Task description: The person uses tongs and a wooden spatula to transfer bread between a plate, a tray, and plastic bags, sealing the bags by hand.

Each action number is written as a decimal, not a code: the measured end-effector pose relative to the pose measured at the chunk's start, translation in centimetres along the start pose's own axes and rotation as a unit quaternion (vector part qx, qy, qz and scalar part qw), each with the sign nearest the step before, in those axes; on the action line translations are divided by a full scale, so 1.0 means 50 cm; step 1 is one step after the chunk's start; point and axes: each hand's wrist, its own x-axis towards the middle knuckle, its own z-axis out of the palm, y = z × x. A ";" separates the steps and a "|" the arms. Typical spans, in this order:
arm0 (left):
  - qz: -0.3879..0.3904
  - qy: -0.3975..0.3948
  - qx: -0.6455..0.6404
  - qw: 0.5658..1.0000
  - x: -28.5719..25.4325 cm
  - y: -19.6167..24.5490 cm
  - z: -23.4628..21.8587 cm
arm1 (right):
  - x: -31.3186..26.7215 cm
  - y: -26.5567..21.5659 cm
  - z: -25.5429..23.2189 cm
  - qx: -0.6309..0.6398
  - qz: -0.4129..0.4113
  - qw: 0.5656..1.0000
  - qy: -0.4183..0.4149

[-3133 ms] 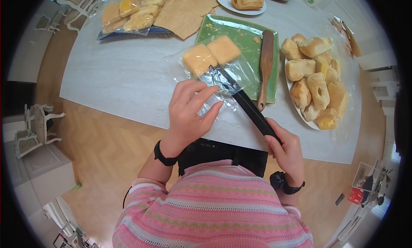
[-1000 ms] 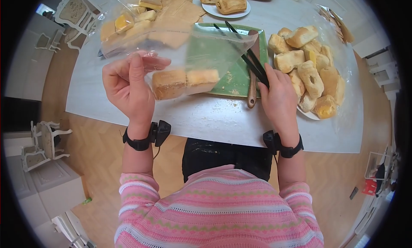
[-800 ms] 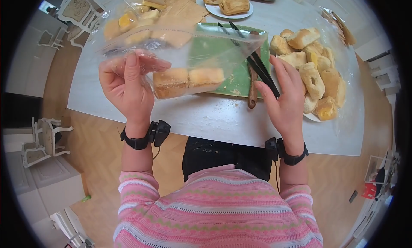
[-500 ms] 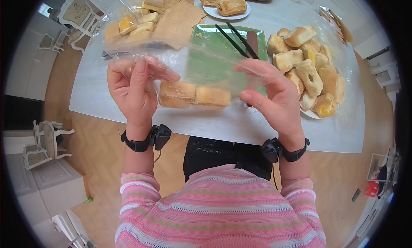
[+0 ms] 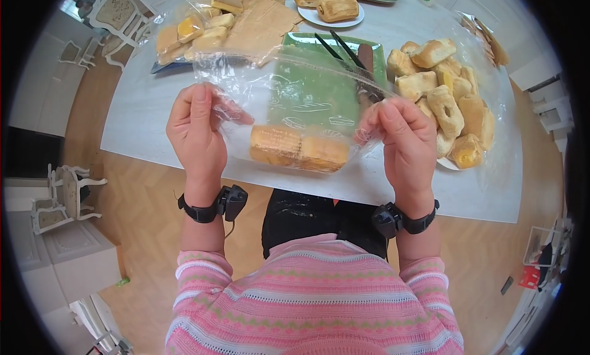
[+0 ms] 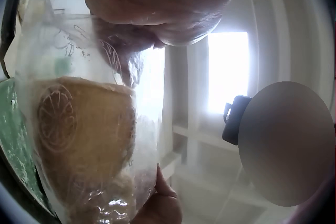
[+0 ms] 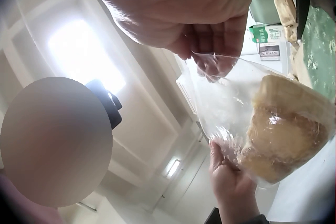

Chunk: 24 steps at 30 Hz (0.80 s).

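Note:
My left hand (image 5: 198,134) and my right hand (image 5: 407,149) pinch opposite sides of a clear printed plastic bag (image 5: 307,78), held up over the table's front edge. Two square golden bread rolls (image 5: 275,147) lie side by side at the bottom of it. The right wrist view shows my right fingers (image 7: 218,58) gripping the film near the bag's top. Through the plastic in the left wrist view, one roll (image 6: 94,134) fills much of the frame. Beyond the bag, black tongs (image 5: 347,51) lie over a green tray (image 5: 295,40), beside a brown wooden utensil (image 5: 366,55).
At the right stands a white plate (image 5: 447,164) heaped with bread pieces (image 5: 452,109). A plastic bag of bread (image 5: 203,32) and brown paper (image 5: 264,20) lie at the back left. Two pastries (image 5: 338,8) sit on a small white plate (image 5: 356,20) behind the tray.
My right hand has taken the tongs out of the bag, laid them on the tray, and moved to the bag's right side. The bag, lifted by my left hand, is now spread between both hands.

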 end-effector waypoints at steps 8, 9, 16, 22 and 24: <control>-0.020 0.047 -0.010 0.999 -0.016 -0.004 0.020 | -0.014 0.007 0.004 0.020 -0.010 1.000 0.013; -0.013 0.044 -0.017 0.999 -0.016 -0.006 0.021 | -0.015 0.006 0.003 0.027 -0.009 1.000 0.007; -0.055 0.025 -0.035 0.998 -0.025 -0.002 0.022 | -0.022 0.007 -0.003 0.046 0.014 0.999 0.015; -0.074 0.003 -0.001 0.997 -0.040 -0.021 -0.001 | -0.030 0.011 -0.006 0.044 0.023 0.999 0.007; -0.080 -0.002 -0.001 0.997 -0.047 -0.025 -0.009 | -0.036 0.013 -0.006 0.022 0.029 0.999 0.015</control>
